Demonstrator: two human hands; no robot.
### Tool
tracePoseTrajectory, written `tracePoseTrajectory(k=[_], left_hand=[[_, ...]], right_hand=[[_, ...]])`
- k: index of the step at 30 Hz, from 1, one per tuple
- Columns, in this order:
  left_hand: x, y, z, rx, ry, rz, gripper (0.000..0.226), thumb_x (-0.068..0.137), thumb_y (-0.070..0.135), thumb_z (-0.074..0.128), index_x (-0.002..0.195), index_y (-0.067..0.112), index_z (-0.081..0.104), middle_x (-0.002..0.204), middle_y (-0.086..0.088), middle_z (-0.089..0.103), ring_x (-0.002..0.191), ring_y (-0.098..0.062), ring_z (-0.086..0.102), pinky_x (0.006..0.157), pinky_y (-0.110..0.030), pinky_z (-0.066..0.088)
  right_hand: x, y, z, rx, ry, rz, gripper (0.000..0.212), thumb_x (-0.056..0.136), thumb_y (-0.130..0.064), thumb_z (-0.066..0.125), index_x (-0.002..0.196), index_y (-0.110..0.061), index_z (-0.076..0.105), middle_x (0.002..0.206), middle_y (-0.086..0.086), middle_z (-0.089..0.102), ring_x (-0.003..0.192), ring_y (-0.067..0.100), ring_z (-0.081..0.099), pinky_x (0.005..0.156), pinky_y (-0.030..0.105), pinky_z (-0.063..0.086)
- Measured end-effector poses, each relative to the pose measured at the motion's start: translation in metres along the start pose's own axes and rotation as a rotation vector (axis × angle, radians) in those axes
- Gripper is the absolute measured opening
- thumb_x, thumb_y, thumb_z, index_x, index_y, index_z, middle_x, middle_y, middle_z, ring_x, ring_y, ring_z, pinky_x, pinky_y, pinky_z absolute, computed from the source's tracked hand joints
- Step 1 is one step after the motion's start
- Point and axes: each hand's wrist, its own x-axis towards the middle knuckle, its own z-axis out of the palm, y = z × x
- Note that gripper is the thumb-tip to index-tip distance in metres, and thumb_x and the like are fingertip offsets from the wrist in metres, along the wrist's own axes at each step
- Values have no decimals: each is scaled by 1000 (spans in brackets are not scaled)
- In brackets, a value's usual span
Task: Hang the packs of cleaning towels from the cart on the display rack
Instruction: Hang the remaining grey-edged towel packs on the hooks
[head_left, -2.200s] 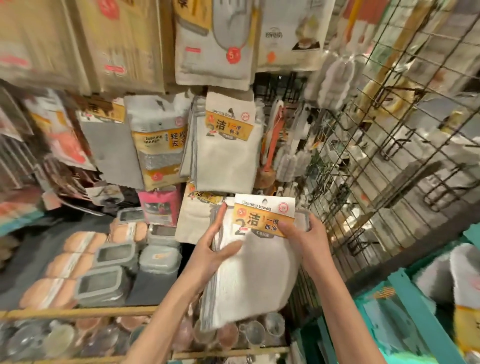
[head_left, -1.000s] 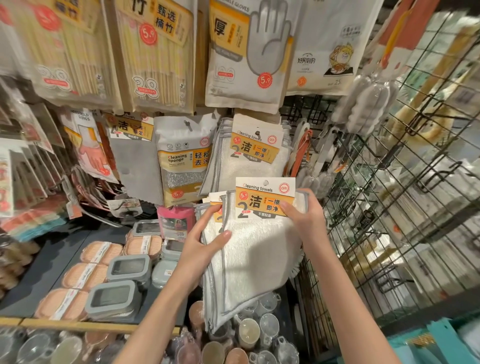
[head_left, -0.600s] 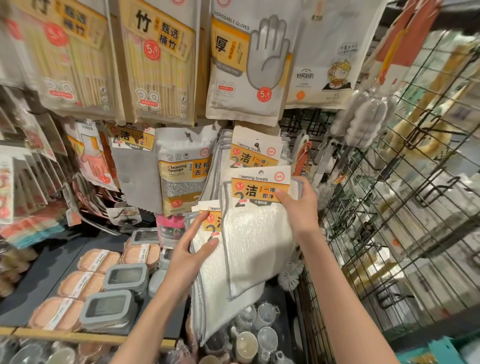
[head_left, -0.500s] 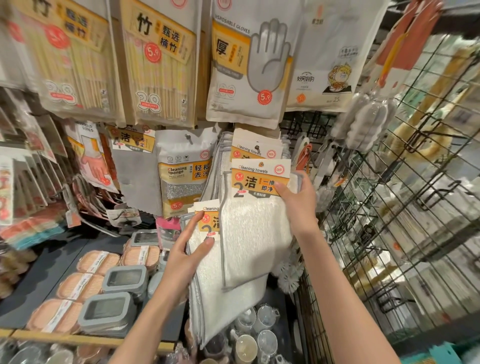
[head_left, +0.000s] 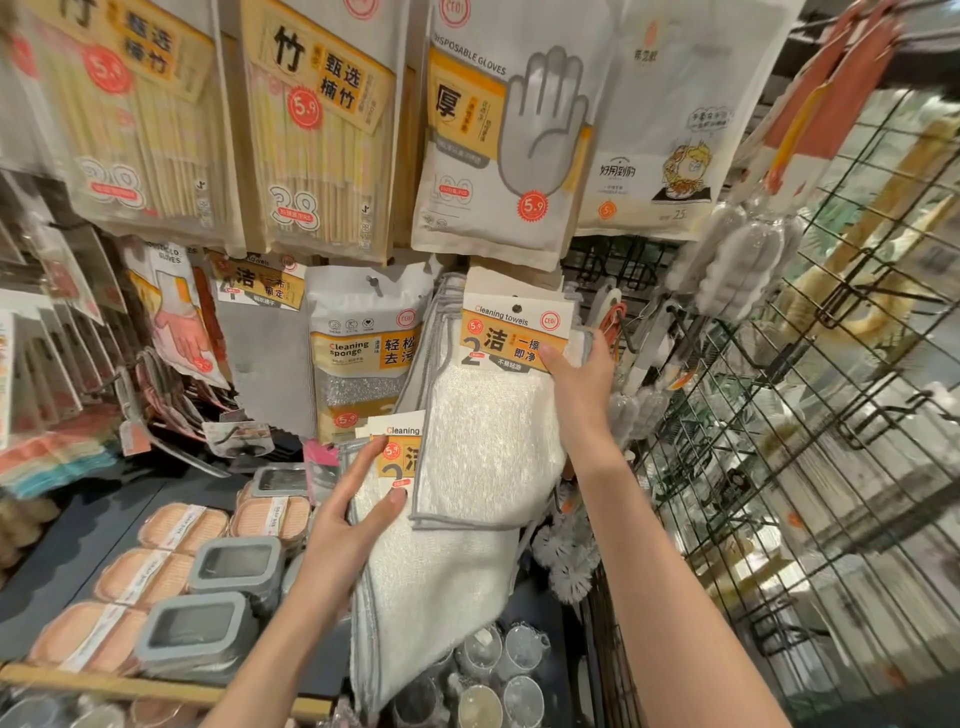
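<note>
My right hand (head_left: 579, 384) pinches the orange-and-white header card of a white cleaning towel pack (head_left: 488, 436), raised against the rack. Its card hole sits at the peg where other cleaning towel packs (head_left: 434, 332) hang behind it. My left hand (head_left: 345, 535) grips a second stack of towel packs (head_left: 431, 587) lower down, thumb across the front, fingers behind. That stack's header card (head_left: 397, 457) is partly covered by the raised pack.
A cleaning sponge pack (head_left: 363, 353) hangs to the left, a disposable gloves pack (head_left: 498, 135) above. A black wire grid rack (head_left: 831, 415) with hooks stands to the right. Grey-lidded containers (head_left: 218, 597) and sponges lie on the shelf below, glass cups (head_left: 493, 680) beneath.
My right hand has lifted its towel pack up and away from the stack to the hanging packs' peg. My left hand stays low with the other packs.
</note>
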Motion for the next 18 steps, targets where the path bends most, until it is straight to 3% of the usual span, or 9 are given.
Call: tracePoseTrajectory(k=[2,4,7,9,11,12,13,15,18], left_hand=[[-1,-1,0,-14,4,2,57,81,37,69,126,62,48,122,55,41,110,38,29,105,-34,25],[-2,-2,0,-22,8,8,57,81,34,70,126,62,49,122,54,42,110,38,31,105,-34,25],[-3,-3,-2,-23,23,16,57,79,33,70,124,62,51,122,52,44,112,36,32,104,-32,26],[-4,-3,-2,-21,23,16,57,79,33,70,123,63,50,123,51,44,113,35,32,104,-32,26],[-4,-3,-2,-24,26,12,57,78,34,70,123,64,50,123,52,44,112,36,32,105,-33,26],[-5,-3,-2,-27,30,10,57,77,34,70,122,64,50,123,52,44,112,36,32,105,-33,26],[-5,-4,-3,-29,32,8,57,77,35,70,122,64,50,123,52,44,111,36,32,105,-33,26],[-6,-4,-3,-29,31,3,57,77,35,70,122,64,50,123,52,44,111,36,32,106,-34,25],[-8,-3,-4,-29,26,0,57,77,35,70,122,64,50,123,52,44,111,36,32,106,-34,26]], right_hand=[[5,0,3,-32,30,16,66,84,-13,69,141,-12,36,139,0,46,128,14,40,107,31,31],[7,0,5,-74,49,-6,63,83,-14,70,139,-13,39,138,1,48,128,16,41,105,29,31],[9,1,10,-65,37,-106,43,82,-5,67,116,-23,47,115,-14,55,104,-2,54,85,10,41],[10,4,12,-95,8,-169,36,83,2,62,105,-23,48,105,-18,52,93,-12,54,76,7,43],[10,9,14,-195,-36,-211,28,86,3,58,100,-21,55,112,-9,53,101,-8,49,89,9,40],[10,13,14,-255,-62,-223,26,87,3,57,99,-21,60,120,-3,49,105,-2,44,90,4,36],[10,15,15,-313,-83,-233,28,87,3,56,100,-21,64,127,-1,42,106,1,40,82,-5,32],[8,18,18,-376,-101,-257,33,88,4,56,103,-23,66,129,-1,30,100,2,38,65,-11,30],[6,16,21,-414,-106,-260,37,86,5,58,107,-26,65,139,5,27,97,-1,38,67,-6,39]])
